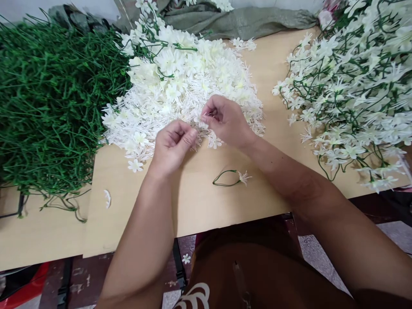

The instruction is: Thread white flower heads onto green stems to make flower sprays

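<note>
Both my hands work close together at the near edge of a pile of white artificial flower heads. My left hand is closed, its thumb pressed against the bent fingers; what lies in the pinch is hidden. Slightly higher and to the right, my right hand pinches a small white artificial flower piece between thumb and forefinger. Below the hands lies a looped green stem with a white flower on its end.
Green plastic stems form a big heap on the left. Finished-looking white flowers on green stems are piled on the right. A small white curved piece lies on the tabletop. Grey-green cloth lies along the back.
</note>
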`<state>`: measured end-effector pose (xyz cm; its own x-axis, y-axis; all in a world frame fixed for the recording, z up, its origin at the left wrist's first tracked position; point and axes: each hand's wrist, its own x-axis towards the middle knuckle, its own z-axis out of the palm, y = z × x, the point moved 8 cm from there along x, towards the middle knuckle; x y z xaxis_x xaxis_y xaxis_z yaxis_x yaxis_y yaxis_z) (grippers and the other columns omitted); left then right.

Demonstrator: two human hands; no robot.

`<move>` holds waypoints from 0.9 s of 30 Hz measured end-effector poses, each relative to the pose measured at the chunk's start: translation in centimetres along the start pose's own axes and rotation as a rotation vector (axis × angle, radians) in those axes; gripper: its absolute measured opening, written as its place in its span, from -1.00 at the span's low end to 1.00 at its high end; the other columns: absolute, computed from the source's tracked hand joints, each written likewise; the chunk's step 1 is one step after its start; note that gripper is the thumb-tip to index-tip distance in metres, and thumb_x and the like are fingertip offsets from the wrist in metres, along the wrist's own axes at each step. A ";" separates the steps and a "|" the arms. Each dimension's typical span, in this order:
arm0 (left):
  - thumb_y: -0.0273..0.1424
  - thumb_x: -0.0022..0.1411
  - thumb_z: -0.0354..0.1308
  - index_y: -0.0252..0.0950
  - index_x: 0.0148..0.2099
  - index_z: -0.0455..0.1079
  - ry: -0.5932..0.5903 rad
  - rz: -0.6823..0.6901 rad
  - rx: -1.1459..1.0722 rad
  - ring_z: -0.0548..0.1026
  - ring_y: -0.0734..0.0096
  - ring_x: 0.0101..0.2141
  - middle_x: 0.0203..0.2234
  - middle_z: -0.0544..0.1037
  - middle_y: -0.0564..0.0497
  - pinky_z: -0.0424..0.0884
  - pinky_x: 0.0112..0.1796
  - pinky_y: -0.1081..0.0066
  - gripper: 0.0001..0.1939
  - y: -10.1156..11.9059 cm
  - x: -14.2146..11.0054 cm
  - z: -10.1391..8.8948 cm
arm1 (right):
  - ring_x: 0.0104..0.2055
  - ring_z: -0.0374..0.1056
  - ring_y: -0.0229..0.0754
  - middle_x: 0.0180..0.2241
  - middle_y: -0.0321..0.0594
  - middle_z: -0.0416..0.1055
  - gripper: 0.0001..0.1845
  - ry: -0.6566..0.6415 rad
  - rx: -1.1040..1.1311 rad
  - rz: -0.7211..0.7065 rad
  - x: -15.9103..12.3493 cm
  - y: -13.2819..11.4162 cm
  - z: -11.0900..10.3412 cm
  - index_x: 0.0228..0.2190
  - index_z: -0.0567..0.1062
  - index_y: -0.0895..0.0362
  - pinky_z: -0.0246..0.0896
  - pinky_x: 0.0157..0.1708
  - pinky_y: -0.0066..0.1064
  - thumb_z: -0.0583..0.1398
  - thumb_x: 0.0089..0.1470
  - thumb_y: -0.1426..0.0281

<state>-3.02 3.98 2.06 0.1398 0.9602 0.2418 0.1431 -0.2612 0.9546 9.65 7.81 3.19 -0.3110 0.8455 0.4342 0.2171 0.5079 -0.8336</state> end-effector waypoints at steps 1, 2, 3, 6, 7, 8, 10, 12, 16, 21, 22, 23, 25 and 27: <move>-0.04 0.03 0.34 -0.27 -0.48 0.34 -0.116 -0.018 0.038 0.27 0.54 -0.61 -0.66 0.35 0.09 0.21 -0.57 0.47 -0.59 0.2 -0.3 1.2 | -0.41 0.24 -0.37 -0.47 -0.36 0.27 -0.81 0.020 0.038 0.027 0.2 0.1 -0.5 -0.46 0.27 0.12 0.24 -0.37 -0.46 0.20 0.10 0.53; -0.10 0.00 0.37 -0.28 -0.48 0.37 -0.251 -0.036 0.071 0.30 0.53 -0.58 -0.63 0.38 0.07 0.24 -0.55 0.47 -0.63 0.4 -0.7 2.6 | -0.43 0.25 -0.38 -0.48 -0.37 0.27 -0.80 0.035 0.073 0.055 0.3 0.3 -1.0 -0.47 0.28 0.12 0.24 -0.39 -0.48 0.21 0.08 0.54; -0.17 -0.03 0.39 -0.29 -0.44 0.42 -0.375 -0.045 0.091 0.33 0.50 -0.55 -0.58 0.43 0.05 0.27 -0.52 0.46 -0.68 0.6 -1.3 3.9 | -0.44 0.25 -0.39 -0.49 -0.39 0.26 -0.79 0.048 0.105 0.081 0.4 0.5 -1.4 -0.47 0.28 0.12 0.24 -0.41 -0.50 0.22 0.08 0.55; -0.33 0.03 0.33 -0.30 -0.36 0.50 -0.591 -0.061 0.151 0.42 0.45 -0.45 -0.45 0.50 -0.01 0.35 -0.44 0.44 -0.84 0.6 -2.6 6.7 | -0.51 0.21 -0.45 -0.52 -0.43 0.25 -0.77 0.073 0.202 0.152 0.3 1.2 -2.3 -0.48 0.28 0.13 0.23 -0.50 -0.56 0.23 0.07 0.58; -0.36 0.08 0.28 -0.31 -0.37 0.50 -0.603 -0.072 0.168 0.44 0.44 -0.44 -0.45 0.51 -0.01 0.36 -0.42 0.44 -0.89 0.4 -2.7 7.1 | -0.53 0.20 -0.47 -0.54 -0.44 0.25 -0.76 0.079 0.235 0.172 0.2 1.3 -2.4 -0.49 0.28 0.13 0.23 -0.53 -0.58 0.24 0.07 0.59; -0.38 0.12 0.23 -0.31 -0.40 0.49 -0.595 -0.084 0.177 0.44 0.44 -0.45 -0.47 0.51 -0.01 0.35 -0.42 0.43 -0.89 0.3 -2.6 7.2 | -0.55 0.19 -0.48 -0.55 -0.45 0.24 -0.74 0.085 0.268 0.188 0.0 1.4 -2.5 -0.50 0.28 0.13 0.22 -0.55 -0.59 0.25 0.06 0.59; -0.37 0.15 0.18 -0.31 -0.43 0.46 -0.551 -0.110 0.164 0.44 0.44 -0.45 -0.50 0.50 -0.01 0.35 -0.41 0.43 -0.85 0.1 -2.4 6.9 | -0.56 0.20 -0.49 -0.55 -0.47 0.24 -0.73 0.087 0.315 0.205 -0.5 1.4 -2.7 -0.50 0.28 0.13 0.23 -0.56 -0.61 0.30 0.03 0.55; -0.32 0.12 0.23 -0.31 -0.41 0.45 -0.527 -0.133 0.135 0.42 0.45 -0.48 -0.52 0.49 0.01 0.34 -0.43 0.43 -0.84 0.0 -2.4 6.5 | -0.55 0.21 -0.49 -0.55 -0.47 0.25 -0.71 0.083 0.333 0.207 -1.1 1.1 -3.0 -0.49 0.30 0.13 0.25 -0.54 -0.61 0.35 -0.01 0.46; -0.29 0.04 0.33 -0.31 -0.37 0.48 -0.604 -0.075 0.202 0.41 0.44 -0.46 -0.48 0.48 0.01 0.33 -0.43 0.43 -0.81 0.4 -2.9 7.1 | -0.55 0.21 -0.48 -0.55 -0.46 0.24 -0.68 0.088 0.349 0.200 -1.8 0.9 -3.7 -0.49 0.31 0.13 0.25 -0.52 -0.61 0.37 -0.02 0.33; -0.37 0.16 0.20 -0.31 -0.45 0.46 -0.685 -0.013 0.308 0.43 0.44 -0.45 -0.50 0.50 0.01 0.33 -0.40 0.43 -0.84 0.6 -3.3 7.8 | -0.54 0.22 -0.48 -0.57 -0.47 0.27 -0.68 0.092 0.395 0.228 -1.7 0.8 -3.9 -0.50 0.33 0.13 0.25 -0.51 -0.62 0.40 -0.07 0.37; -0.36 0.16 0.20 -0.30 -0.44 0.45 -0.679 -0.029 0.318 0.42 0.45 -0.46 -0.51 0.49 0.02 0.32 -0.41 0.42 -0.84 0.4 -3.3 7.6 | -0.55 0.22 -0.48 -0.58 -0.48 0.28 -0.68 0.098 0.410 0.244 -1.7 0.7 -3.9 -0.51 0.34 0.13 0.25 -0.51 -0.62 0.41 -0.09 0.41; -0.36 0.17 0.19 -0.30 -0.42 0.45 -0.667 -0.052 0.328 0.41 0.45 -0.47 -0.51 0.49 0.02 0.31 -0.42 0.42 -0.85 0.2 -3.2 7.4 | -0.56 0.22 -0.49 -0.59 -0.49 0.28 -0.69 0.107 0.427 0.256 -1.7 0.7 -3.9 -0.53 0.34 0.13 0.25 -0.52 -0.62 0.41 -0.10 0.45; -0.37 0.18 0.16 -0.29 -0.40 0.41 -0.604 -0.106 0.313 0.39 0.45 -0.50 -0.53 0.48 0.04 0.29 -0.44 0.41 -0.87 -0.4 -2.9 6.7 | -0.57 0.22 -0.49 -0.60 -0.49 0.29 -0.69 0.118 0.466 0.264 -1.7 0.4 -4.0 -0.55 0.35 0.14 0.25 -0.53 -0.61 0.41 -0.12 0.49; -0.37 0.17 0.17 -0.28 -0.39 0.37 -0.454 -0.147 0.231 0.36 0.46 -0.53 -0.55 0.45 0.05 0.26 -0.47 0.42 -0.89 -0.9 -2.2 5.5 | -0.57 0.23 -0.47 -0.60 -0.48 0.30 -0.69 0.105 0.495 0.265 -1.8 0.2 -3.9 -0.54 0.36 0.14 0.26 -0.52 -0.59 0.42 -0.13 0.44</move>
<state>1.91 1.56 -0.29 0.5052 0.8621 -0.0405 0.3985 -0.1914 0.8970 13.91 7.03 3.55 -0.2060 0.9580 0.1993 -0.1917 0.1602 -0.9683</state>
